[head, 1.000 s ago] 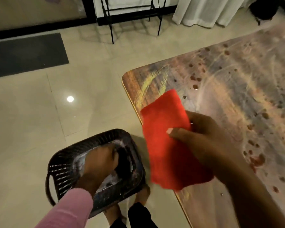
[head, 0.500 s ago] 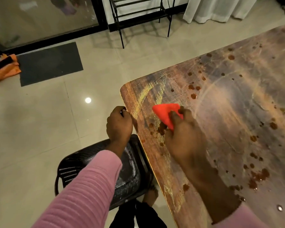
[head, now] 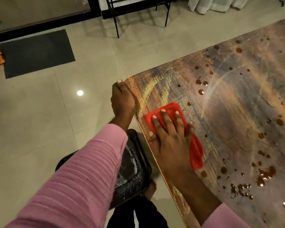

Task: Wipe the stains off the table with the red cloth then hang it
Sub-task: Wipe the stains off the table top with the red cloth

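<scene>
- Here, closest in, a black basket (head: 132, 170) sits on the floor beside the table (head: 237, 112), partly under the left sleeve.
- A cluster of brown stains (head: 263, 176) lies on the near right of the table, not yet wiped.
- The right hand (head: 169, 139) lies flat on the red cloth (head: 196, 152), its fingers (head: 165, 117) straight and spread, pressing the cloth onto the table close to its left edge.
- The left hand (head: 122, 101) grips that edge near the corner, fingers curled round it, apparently bracing.
- Further off, more spots (head: 202, 83) dot the table beyond the cloth.
- The step in hand looks like wiping, barely begun. The next move probably calls for steady downward pressure while sweeping the cloth toward the spots, and hanging comes only afterwards.
- A dark mat (head: 36, 53) lies on the far floor.
</scene>
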{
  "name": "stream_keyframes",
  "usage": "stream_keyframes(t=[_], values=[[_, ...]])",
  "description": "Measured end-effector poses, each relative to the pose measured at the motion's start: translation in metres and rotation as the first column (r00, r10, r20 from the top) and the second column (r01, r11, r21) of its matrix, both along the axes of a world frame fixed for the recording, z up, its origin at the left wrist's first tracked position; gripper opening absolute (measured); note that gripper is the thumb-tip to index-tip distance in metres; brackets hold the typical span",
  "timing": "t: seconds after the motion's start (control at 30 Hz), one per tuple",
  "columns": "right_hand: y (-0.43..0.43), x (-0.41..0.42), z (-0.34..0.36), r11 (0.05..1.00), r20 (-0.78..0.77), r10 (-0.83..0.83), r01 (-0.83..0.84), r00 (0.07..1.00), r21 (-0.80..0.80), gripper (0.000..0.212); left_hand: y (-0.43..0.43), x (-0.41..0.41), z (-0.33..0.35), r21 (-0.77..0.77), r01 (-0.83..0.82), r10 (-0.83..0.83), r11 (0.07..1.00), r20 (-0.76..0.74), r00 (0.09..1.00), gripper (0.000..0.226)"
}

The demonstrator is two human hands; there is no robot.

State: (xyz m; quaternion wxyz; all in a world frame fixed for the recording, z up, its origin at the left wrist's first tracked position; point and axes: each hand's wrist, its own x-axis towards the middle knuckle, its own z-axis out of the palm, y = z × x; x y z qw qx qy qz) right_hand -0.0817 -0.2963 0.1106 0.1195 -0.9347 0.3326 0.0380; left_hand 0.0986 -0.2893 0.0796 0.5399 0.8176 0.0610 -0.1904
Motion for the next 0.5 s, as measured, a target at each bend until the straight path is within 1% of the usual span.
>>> stream_keyframes(t=[0.2,0.27,0.33,0.43,0.47,0.5], values=[[-0.016,0.002,-0.003,0.997,0.073,-0.049,0.054,0.996,-0.06,0.048,-0.004,0.002,-0.013,-0.068,0.028,-0.031,0.997,-0.045,0.998,0.047],[-0.012,0.004,-0.003,0.997,0.125,-0.054,0.061,0.991,-0.051,0.047,-0.004,0.001,-0.014,-0.105,0.02,-0.025,0.994,-0.043,0.999,0.045],[-0.003,0.005,-0.002,0.997,0.163,0.017,-0.005,0.986,-0.073,0.045,-0.005,0.0,-0.014,-0.135,0.011,-0.017,0.991,-0.042,0.999,0.041],[0.007,0.002,-0.006,0.977,0.12,0.193,-0.18,0.974,-0.111,0.039,-0.003,0.002,-0.016,-0.187,0.017,-0.025,0.982,-0.041,0.999,0.035],[0.004,0.002,-0.008,0.976,0.104,0.204,-0.194,0.973,-0.104,0.039,-0.002,0.004,-0.018,-0.211,0.029,-0.039,0.977,-0.042,0.998,0.033],[-0.002,0.003,-0.008,0.981,0.093,0.18,-0.172,0.979,-0.089,0.04,-0.001,0.005,-0.02,-0.23,0.044,-0.055,0.972,-0.041,0.998,0.032]])
